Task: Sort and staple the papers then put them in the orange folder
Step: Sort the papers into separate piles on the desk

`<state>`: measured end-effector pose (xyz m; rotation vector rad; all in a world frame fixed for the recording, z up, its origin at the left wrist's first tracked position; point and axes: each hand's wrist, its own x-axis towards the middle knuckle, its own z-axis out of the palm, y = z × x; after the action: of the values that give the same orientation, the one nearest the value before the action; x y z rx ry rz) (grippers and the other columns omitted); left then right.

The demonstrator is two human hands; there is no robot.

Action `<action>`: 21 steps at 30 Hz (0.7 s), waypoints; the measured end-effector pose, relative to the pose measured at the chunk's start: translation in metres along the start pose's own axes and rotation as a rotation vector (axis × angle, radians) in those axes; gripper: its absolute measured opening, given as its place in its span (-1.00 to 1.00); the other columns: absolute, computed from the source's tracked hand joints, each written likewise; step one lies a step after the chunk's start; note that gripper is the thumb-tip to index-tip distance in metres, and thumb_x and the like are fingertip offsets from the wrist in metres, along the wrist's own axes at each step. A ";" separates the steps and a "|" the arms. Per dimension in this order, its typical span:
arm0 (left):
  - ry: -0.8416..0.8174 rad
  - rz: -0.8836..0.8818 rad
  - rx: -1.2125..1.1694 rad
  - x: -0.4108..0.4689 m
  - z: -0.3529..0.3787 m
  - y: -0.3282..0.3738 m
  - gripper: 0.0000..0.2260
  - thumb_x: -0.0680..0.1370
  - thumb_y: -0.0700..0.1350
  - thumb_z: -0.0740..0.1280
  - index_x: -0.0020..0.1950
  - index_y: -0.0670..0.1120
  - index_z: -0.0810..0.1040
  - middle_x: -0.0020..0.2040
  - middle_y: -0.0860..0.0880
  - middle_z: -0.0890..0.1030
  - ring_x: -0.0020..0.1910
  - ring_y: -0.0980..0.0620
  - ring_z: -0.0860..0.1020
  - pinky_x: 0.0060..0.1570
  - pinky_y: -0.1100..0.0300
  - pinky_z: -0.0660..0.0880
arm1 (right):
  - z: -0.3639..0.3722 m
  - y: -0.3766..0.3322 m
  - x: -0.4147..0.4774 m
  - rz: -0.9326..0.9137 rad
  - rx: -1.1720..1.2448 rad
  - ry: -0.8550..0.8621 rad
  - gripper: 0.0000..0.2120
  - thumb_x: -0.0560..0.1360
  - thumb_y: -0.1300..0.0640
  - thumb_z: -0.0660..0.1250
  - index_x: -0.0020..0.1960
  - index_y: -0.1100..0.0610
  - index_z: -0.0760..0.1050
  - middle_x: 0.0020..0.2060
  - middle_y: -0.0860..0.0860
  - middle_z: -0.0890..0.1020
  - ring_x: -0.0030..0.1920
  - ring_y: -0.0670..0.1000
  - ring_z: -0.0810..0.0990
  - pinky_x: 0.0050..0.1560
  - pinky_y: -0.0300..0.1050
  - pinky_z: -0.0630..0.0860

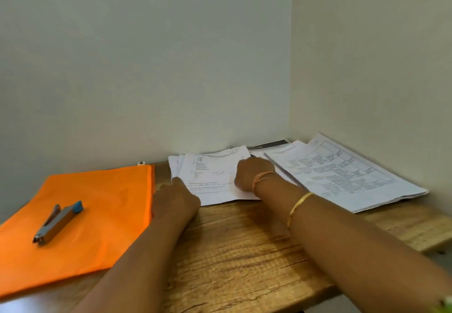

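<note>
Desk (244,251): wood, against white walls (146,68).
Folder (97,202): orange, stapler (58,222) on top.
Left hand (176,200), right hand (252,173): on papers (212,176); I can't tell their grip.

Flat at left: orange folder (97,215), stapler (57,223) atop; papers (210,176) fanned right, apparently loose.

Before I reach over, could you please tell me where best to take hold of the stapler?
Probably the stapler is best pinched across the middle of its long metal body, from above, thumb and fingers on its long sides. It lies flat on the orange folder, blue end away, nothing crowding it.
</note>
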<state>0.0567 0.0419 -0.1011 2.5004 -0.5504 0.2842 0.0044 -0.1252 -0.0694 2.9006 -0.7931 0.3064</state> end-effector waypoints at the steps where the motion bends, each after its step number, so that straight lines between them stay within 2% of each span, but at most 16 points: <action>1: 0.006 -0.007 -0.014 0.001 -0.001 -0.001 -0.72 0.50 -0.12 0.27 0.18 -0.17 0.41 0.10 -0.12 0.54 -0.01 -0.06 0.50 -0.25 0.21 0.34 | 0.005 -0.007 0.003 0.042 -0.004 -0.087 -0.65 0.52 0.11 0.10 0.24 0.17 0.46 0.18 0.12 0.56 0.17 0.21 0.52 0.17 0.11 0.46; 4: 0.038 -0.026 -0.078 0.002 -0.001 -0.001 -0.78 0.50 -0.16 0.27 0.11 -0.16 0.39 -0.01 -0.08 0.55 -0.17 -0.01 0.44 -0.41 0.25 0.20 | 0.017 -0.020 0.008 0.152 0.032 -0.164 -0.59 0.55 0.05 0.07 0.33 0.17 0.38 0.25 0.17 0.50 0.23 0.27 0.46 0.19 0.24 0.40; 6: 0.047 -0.058 -0.188 0.000 -0.005 0.003 -0.93 0.52 -0.20 0.25 -0.06 -0.14 0.37 -0.16 -0.02 0.49 -0.27 0.05 0.41 -0.45 0.29 0.18 | 0.021 -0.020 0.007 0.172 0.057 -0.140 -0.57 0.56 0.02 0.06 0.39 0.15 0.31 0.30 0.20 0.43 0.29 0.26 0.39 0.19 0.26 0.35; 7: 0.048 -0.093 -0.266 0.002 -0.006 0.004 -0.86 0.53 -0.23 0.25 -0.19 -0.11 0.32 -0.24 0.02 0.43 -0.32 0.09 0.38 -0.47 0.29 0.18 | 0.021 -0.019 0.006 0.153 0.056 -0.134 -0.56 0.58 0.01 0.04 0.41 0.13 0.28 0.33 0.20 0.39 0.32 0.26 0.35 0.22 0.26 0.32; 9: 0.029 -0.168 -0.397 0.004 -0.012 0.006 -0.74 0.52 -0.26 0.23 -0.29 -0.07 0.23 -0.27 0.03 0.40 -0.35 0.10 0.34 -0.46 0.25 0.20 | 0.022 -0.013 0.004 0.106 0.062 -0.141 -0.56 0.60 -0.02 0.01 0.43 0.09 0.22 0.38 0.20 0.31 0.36 0.25 0.27 0.28 0.23 0.25; 10: 0.022 -0.209 -0.477 0.008 -0.015 0.005 -0.80 0.51 -0.28 0.22 -0.27 -0.12 0.28 -0.23 -0.02 0.44 -0.34 0.07 0.37 -0.45 0.22 0.23 | 0.022 -0.012 0.004 0.084 0.073 -0.147 -0.57 0.60 -0.03 0.00 0.44 0.08 0.20 0.39 0.19 0.30 0.38 0.24 0.25 0.30 0.23 0.21; 11: -0.013 -0.286 -0.588 0.012 -0.016 0.005 -0.92 0.51 -0.30 0.22 -0.19 -0.20 0.38 -0.17 -0.08 0.49 -0.30 0.02 0.42 -0.44 0.22 0.28 | 0.022 -0.010 0.003 0.072 0.086 -0.154 -0.57 0.60 -0.03 -0.01 0.44 0.06 0.19 0.39 0.18 0.29 0.38 0.23 0.24 0.31 0.22 0.18; 12: -0.091 -0.376 -0.710 0.014 -0.021 0.005 -0.94 0.51 -0.32 0.21 -0.04 -0.26 0.44 -0.10 -0.14 0.53 -0.24 -0.04 0.48 -0.42 0.20 0.38 | 0.022 -0.010 0.002 0.058 0.094 -0.161 -0.57 0.60 -0.03 -0.01 0.44 0.06 0.18 0.40 0.18 0.28 0.39 0.23 0.23 0.32 0.23 0.16; 14: -0.346 -0.523 -0.940 0.020 -0.029 0.004 -0.81 0.52 -0.33 0.23 0.13 -0.26 0.44 -0.03 -0.20 0.58 -0.15 -0.12 0.58 -0.39 0.07 0.57 | 0.021 -0.008 -0.001 0.032 0.098 -0.175 -0.57 0.61 -0.04 -0.03 0.45 0.05 0.17 0.41 0.19 0.26 0.40 0.23 0.22 0.32 0.23 0.15; 16: -0.484 -0.544 -0.955 0.026 -0.041 0.002 -0.85 0.54 -0.30 0.26 0.10 -0.23 0.48 -0.12 -0.21 0.63 -0.23 -0.13 0.63 -0.37 0.00 0.61 | 0.021 -0.006 -0.001 0.003 0.099 -0.187 -0.57 0.62 -0.05 -0.06 0.45 0.04 0.16 0.41 0.20 0.25 0.40 0.23 0.21 0.33 0.22 0.14; 18: -0.539 -0.532 -0.953 0.035 -0.049 -0.003 -0.86 0.54 -0.27 0.28 0.08 -0.23 0.51 -0.19 -0.21 0.66 -0.30 -0.12 0.65 -0.32 -0.05 0.59 | 0.021 -0.004 0.000 -0.014 0.083 -0.185 -0.56 0.62 -0.07 -0.08 0.46 0.03 0.14 0.42 0.20 0.24 0.41 0.23 0.20 0.34 0.22 0.13; 21: -0.484 -0.484 -0.993 0.045 -0.055 -0.007 -0.83 0.55 -0.31 0.23 0.11 -0.24 0.51 -0.14 -0.24 0.66 -0.26 -0.15 0.65 -0.33 -0.03 0.60 | 0.025 -0.004 0.005 -0.049 0.103 -0.191 -0.56 0.62 -0.08 -0.08 0.46 0.01 0.13 0.42 0.18 0.24 0.41 0.24 0.21 0.34 0.25 0.18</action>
<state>0.0957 0.0634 -0.0450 1.6137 -0.1592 -0.6473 0.0149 -0.1280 -0.0925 3.0754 -0.7520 0.0679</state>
